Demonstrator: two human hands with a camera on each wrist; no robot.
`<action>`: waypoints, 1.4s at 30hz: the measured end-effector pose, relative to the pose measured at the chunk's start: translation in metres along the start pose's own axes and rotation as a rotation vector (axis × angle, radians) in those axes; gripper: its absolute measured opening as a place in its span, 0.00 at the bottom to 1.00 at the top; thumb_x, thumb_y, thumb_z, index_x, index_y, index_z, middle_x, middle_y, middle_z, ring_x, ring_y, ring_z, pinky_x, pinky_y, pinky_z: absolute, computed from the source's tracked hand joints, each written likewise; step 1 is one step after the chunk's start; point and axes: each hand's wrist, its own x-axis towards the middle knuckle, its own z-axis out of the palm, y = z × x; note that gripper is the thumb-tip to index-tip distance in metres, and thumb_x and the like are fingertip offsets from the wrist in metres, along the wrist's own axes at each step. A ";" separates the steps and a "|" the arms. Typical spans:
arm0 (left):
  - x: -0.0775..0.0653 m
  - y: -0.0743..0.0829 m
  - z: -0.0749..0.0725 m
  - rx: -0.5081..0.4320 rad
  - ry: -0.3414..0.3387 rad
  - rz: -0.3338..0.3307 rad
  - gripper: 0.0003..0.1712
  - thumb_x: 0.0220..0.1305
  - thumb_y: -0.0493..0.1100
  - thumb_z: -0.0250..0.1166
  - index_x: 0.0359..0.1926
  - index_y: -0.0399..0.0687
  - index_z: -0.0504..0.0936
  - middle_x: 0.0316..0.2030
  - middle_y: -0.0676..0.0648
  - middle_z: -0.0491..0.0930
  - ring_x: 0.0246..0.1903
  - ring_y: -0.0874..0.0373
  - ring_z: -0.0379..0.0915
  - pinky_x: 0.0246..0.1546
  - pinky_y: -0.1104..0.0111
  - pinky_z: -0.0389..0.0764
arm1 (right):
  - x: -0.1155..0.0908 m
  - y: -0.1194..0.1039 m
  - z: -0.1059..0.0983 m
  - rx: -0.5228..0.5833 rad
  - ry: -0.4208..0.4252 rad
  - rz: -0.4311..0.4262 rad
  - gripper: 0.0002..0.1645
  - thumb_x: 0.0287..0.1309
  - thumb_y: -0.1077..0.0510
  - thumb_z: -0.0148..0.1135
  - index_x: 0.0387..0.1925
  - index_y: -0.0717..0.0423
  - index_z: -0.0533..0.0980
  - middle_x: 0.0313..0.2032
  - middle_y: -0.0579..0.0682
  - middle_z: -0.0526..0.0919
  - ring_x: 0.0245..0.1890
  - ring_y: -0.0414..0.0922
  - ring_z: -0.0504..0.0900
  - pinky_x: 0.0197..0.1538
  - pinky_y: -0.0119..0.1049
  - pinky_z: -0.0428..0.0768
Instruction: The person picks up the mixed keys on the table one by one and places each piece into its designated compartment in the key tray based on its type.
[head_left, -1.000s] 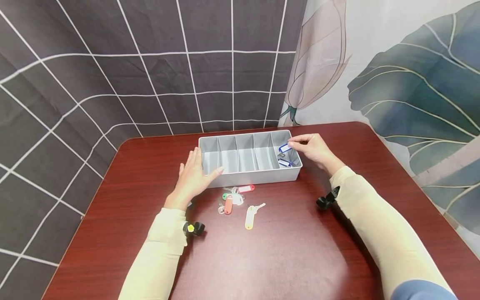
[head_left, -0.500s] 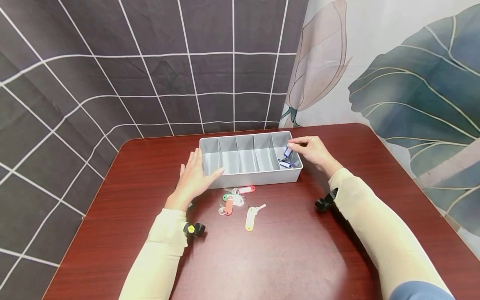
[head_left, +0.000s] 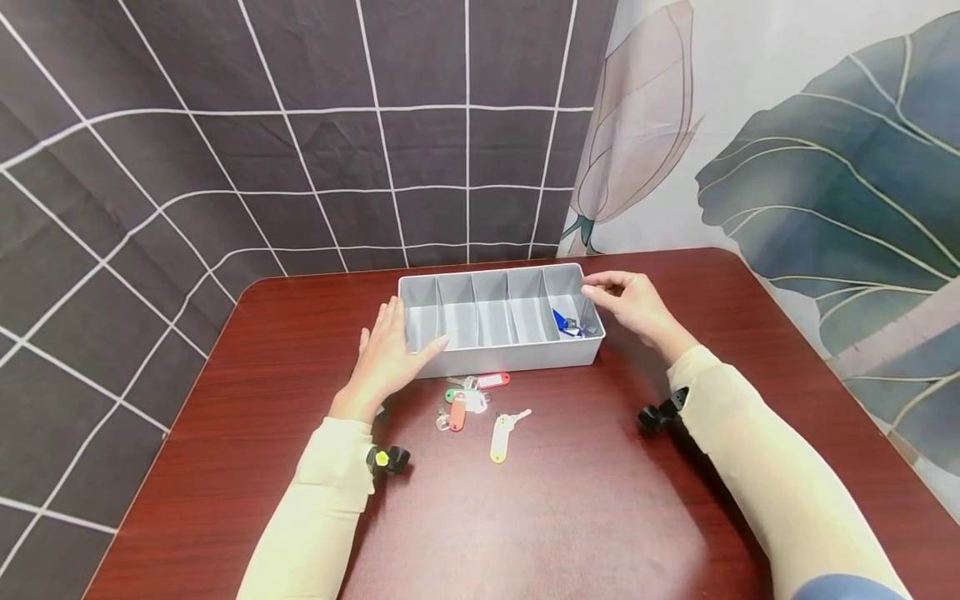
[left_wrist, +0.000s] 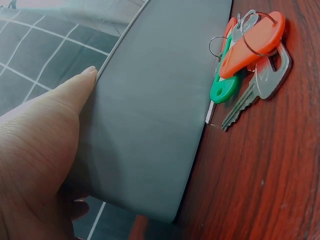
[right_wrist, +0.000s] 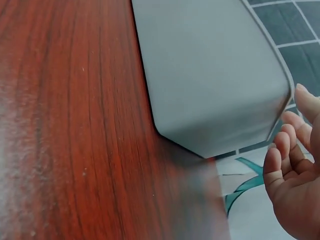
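A grey tray divided into compartments stands at the table's back. My left hand rests against its left end, fingers fairly straight along the side and thumb on the front rim; the left wrist view shows the thumb at the rim. At the right end, my right hand holds nothing, its thumb and fingers loosely bent by the rim. Blue key tags lie overlapped in the rightmost compartment; their keys are hard to make out.
In front of the tray lie keys with a red tag, a green tag and an orange tag, partly overlapping. A key with a yellow tag lies nearer on the brown table. Cloth hangs behind.
The blue key tag pinched in my right hand has dropped into the rightmost compartment onto the other blue one. That hand has drawn slightly right, to the rim. My left hand stays put.
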 end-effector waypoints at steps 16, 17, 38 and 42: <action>-0.001 0.001 0.001 -0.002 -0.009 -0.004 0.66 0.52 0.80 0.52 0.75 0.40 0.42 0.75 0.41 0.43 0.74 0.45 0.36 0.67 0.40 0.43 | -0.034 -0.011 -0.002 -0.158 0.018 -0.223 0.32 0.50 0.51 0.73 0.56 0.58 0.76 0.49 0.53 0.78 0.45 0.50 0.78 0.49 0.46 0.76; -0.001 0.001 0.001 -0.003 -0.010 -0.004 0.66 0.52 0.80 0.52 0.75 0.40 0.42 0.75 0.41 0.43 0.74 0.45 0.36 0.67 0.40 0.43 | -0.036 -0.011 -0.001 -0.163 0.020 -0.243 0.32 0.50 0.52 0.73 0.56 0.59 0.75 0.50 0.54 0.78 0.46 0.51 0.78 0.50 0.47 0.76; 0.000 -0.001 -0.001 -0.009 -0.015 -0.005 0.66 0.52 0.81 0.51 0.75 0.40 0.41 0.75 0.41 0.42 0.74 0.47 0.34 0.67 0.40 0.42 | -0.044 -0.017 0.017 -0.434 -0.052 -0.278 0.61 0.45 0.38 0.73 0.71 0.64 0.55 0.71 0.60 0.56 0.72 0.56 0.51 0.70 0.53 0.52; -0.001 -0.001 -0.001 -0.010 -0.012 -0.005 0.66 0.52 0.80 0.52 0.75 0.40 0.41 0.75 0.41 0.42 0.74 0.46 0.35 0.67 0.40 0.42 | -0.039 -0.018 0.022 -0.461 -0.071 -0.258 0.64 0.46 0.35 0.71 0.73 0.63 0.52 0.73 0.60 0.52 0.73 0.56 0.47 0.71 0.53 0.49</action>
